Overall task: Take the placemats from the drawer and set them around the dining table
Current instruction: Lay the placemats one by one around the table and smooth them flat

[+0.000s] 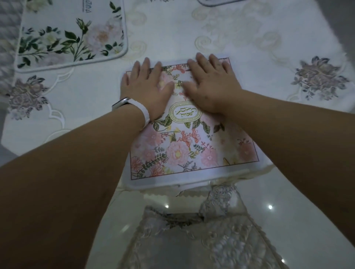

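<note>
Nearest of all, below the forearms, a chair with a lace cover [201, 240] stood on a glossy pale floor [288, 201], tucked close to the table edge, where the scalloped hem of the tablecloth [249, 48] hung down. Just above that hem lay the pink floral placemat [192, 149], flat on the cloth, its near border at the table's edge and its far border under the fingertips. Both hands rested on its far half with fingers straight and spread, palms down, pressing it flat. The left hand [146, 90] covered the mat's far left corner, with a white wristband [138, 109] on the wrist behind it. The right hand [209, 86] lay just beside it, toward the far right corner, the two thumbs near each other but apart. An oval gold label [184, 113] showed on the mat between the wrists. On the cloth, a grey embroidered flower [318, 76] sat well to the right of the right hand, and another [25, 94] to the left of the left hand. Beyond the left hand and further to its left lay a second placemat with green leaves [71, 36], flat and apart from the pink one. Farthest off, past the right hand's fingertips, only the rounded corner of a third mat [217, 2] showed at the frame's top edge.
</note>
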